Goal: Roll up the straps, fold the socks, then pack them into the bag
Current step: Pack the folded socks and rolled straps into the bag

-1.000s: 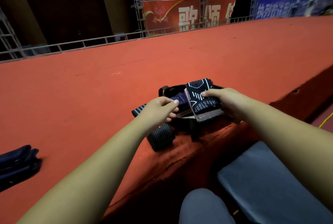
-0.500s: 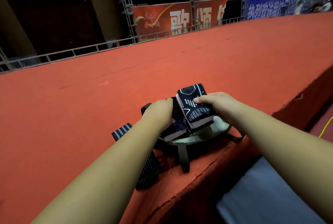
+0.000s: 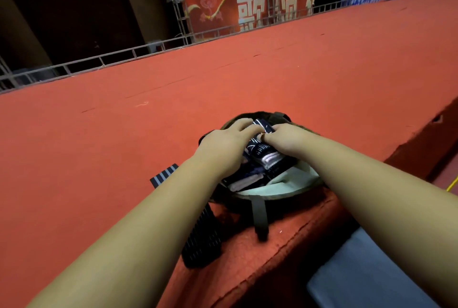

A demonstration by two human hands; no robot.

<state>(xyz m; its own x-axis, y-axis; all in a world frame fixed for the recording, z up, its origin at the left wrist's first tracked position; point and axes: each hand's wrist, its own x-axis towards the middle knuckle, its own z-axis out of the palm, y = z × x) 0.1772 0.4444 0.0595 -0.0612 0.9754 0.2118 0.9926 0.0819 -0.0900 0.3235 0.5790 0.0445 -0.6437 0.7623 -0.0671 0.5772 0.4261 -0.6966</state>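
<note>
Both hands work in the mouth of the bag (image 3: 285,187). The left hand (image 3: 226,145) lays its fingers across the folded socks (image 3: 259,152); the right hand (image 3: 285,139) has its grip curled round them. The striped strap (image 3: 201,242) lies outside the bag on the surface (image 3: 124,146), below and left of the grip, its long axis running toward the person. The left hand is nearer to it.

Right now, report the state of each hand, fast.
Left hand: open, fairly straight fingers pressing on the folded socks in the bag.
Right hand: closed, fingers curled on the same folded socks.
</note>
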